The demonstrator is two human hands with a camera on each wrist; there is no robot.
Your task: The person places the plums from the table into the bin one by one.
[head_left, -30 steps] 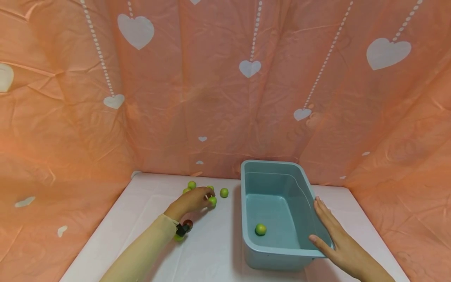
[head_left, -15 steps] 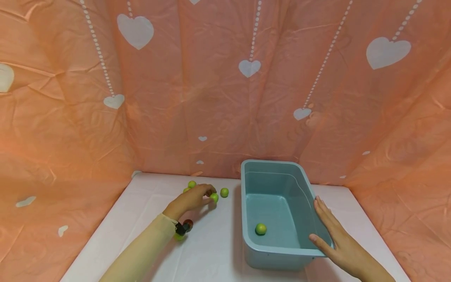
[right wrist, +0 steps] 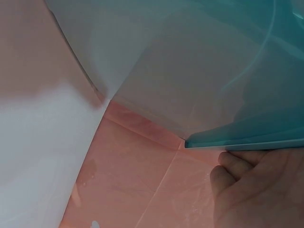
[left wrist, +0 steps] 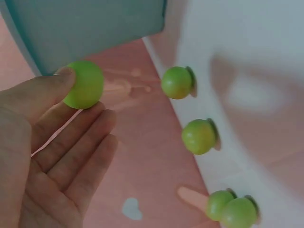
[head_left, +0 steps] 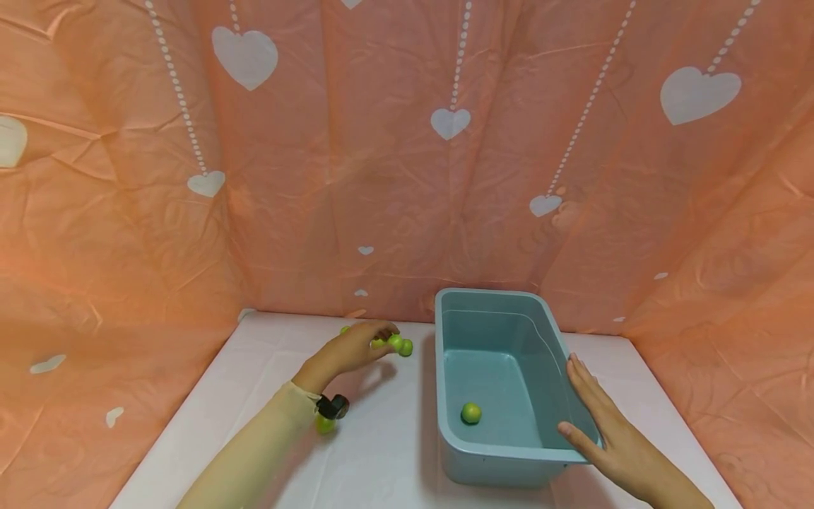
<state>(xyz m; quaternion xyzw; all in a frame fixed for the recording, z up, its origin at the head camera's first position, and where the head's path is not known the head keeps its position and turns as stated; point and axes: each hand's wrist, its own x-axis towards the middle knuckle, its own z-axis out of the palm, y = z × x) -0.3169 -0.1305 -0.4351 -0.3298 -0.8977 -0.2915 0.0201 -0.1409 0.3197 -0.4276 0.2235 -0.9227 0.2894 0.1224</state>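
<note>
My left hand (head_left: pixel 352 348) is raised a little over the table at the back, holding a small round green fruit (left wrist: pixel 84 84), like a lime, between thumb and fingers. The other fingers lie extended in the left wrist view. Close by, similar green fruits (left wrist: pixel 177 82) (left wrist: pixel 198 137) rest on the table, and two more (left wrist: pixel 239 212) lie together behind the hand. My right hand (head_left: pixel 613 442) holds the right rim of a blue-grey plastic tub (head_left: pixel 502 452), thumb over the inner side and fingers along the outside. One green fruit (head_left: pixel 470 413) lies on the tub's floor.
Another green fruit (head_left: pixel 325 424) lies under the left wrist, partly hidden by the black wrist camera (head_left: pixel 333 406). A white cover lies on the table (head_left: pixel 375 452). Orange-pink sheeting with white hearts (head_left: pixel 381 177) walls in the back and sides.
My left hand has picked up the green fruit and moved right and farther back, lifting it so it overlaps the fruits behind. The right hand and tub stay in place.
</note>
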